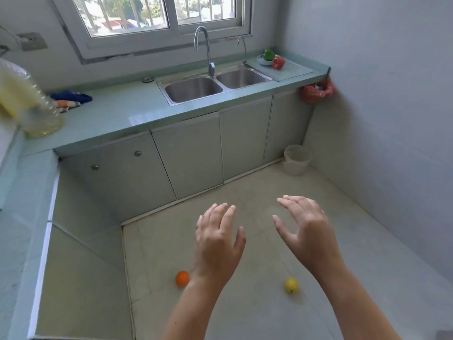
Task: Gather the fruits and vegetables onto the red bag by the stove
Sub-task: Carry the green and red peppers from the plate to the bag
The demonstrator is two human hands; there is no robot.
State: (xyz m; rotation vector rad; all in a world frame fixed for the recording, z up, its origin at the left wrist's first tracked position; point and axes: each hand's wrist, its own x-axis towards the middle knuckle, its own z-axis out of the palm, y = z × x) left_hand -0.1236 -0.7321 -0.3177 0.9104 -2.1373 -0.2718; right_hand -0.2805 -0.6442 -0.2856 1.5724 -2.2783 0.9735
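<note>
Both hands reach forward over the floor, palms down, fingers spread and holding nothing: the left hand (pixel 217 238) and the right hand (pixel 305 228) side by side. On the floor near the person lie an orange (pixel 182 278) at left and a yellow fruit (pixel 291 285) at right. Far right on the counter (pixel 117 119), a red pepper (pixel 278 62) sits beside a green pepper (pixel 269 54).

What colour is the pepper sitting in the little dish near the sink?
Green. The green pepper rests in the small dish; the head view shows it clearly.
</note>
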